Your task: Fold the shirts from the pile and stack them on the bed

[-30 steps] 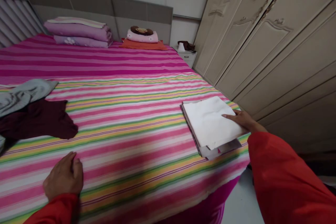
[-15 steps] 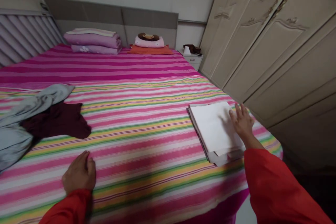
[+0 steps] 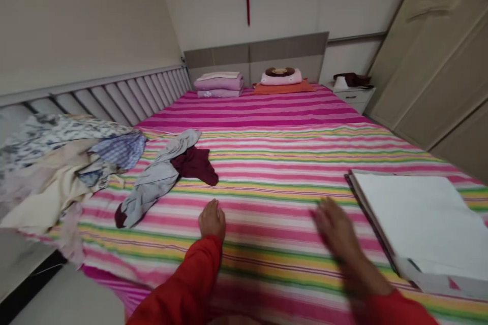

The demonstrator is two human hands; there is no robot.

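My left hand is over the striped sheet, fingers curled in and nothing seen in them. Just beyond it lies a crumpled grey and maroon garment, its maroon part nearest the hand, with a gap between. My right hand, somewhat smeared by motion, is over the sheet with its fingers stretched out, holding nothing. To its right rests a neat flat stack of folded cloth, white on top with darker edges below; the hand is apart from it.
Loose clothes are heaped at the bed's left edge by a padded rail. Folded lilac bedding and an orange pillow sit by the headboard. A nightstand and wardrobe stand right.
The view has swung left, bringing the heaped clothes into sight. My right hand has left the white-topped stack and moved left over the sheet. My left hand is still curled.
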